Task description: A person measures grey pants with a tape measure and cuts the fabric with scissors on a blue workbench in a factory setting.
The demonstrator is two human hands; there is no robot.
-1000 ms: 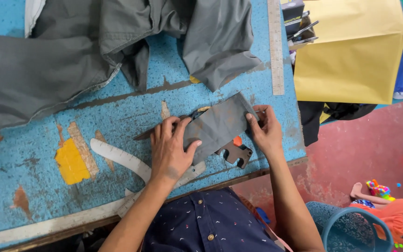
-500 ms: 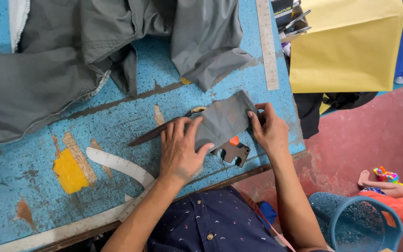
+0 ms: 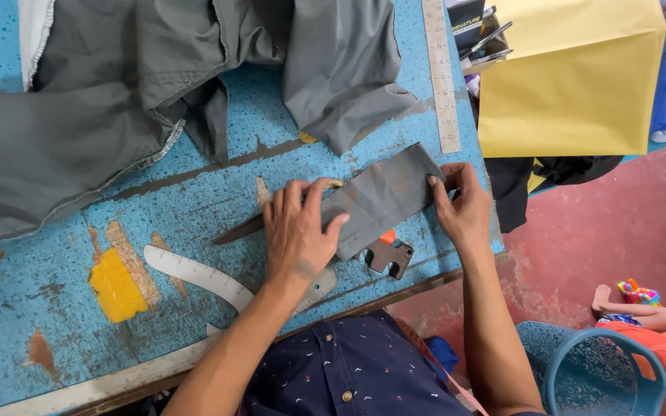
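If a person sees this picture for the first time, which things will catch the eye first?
First, the two bare hands in the middle: the left hand presses flat on a small folded grey fabric piece, and the right hand holds its right end. Around them lies the worn blue table with a large grey garment at top left. A bright yellow sheet stands out at top right.

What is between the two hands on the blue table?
In the head view, a small grey fabric piece spans from left hand to right hand.
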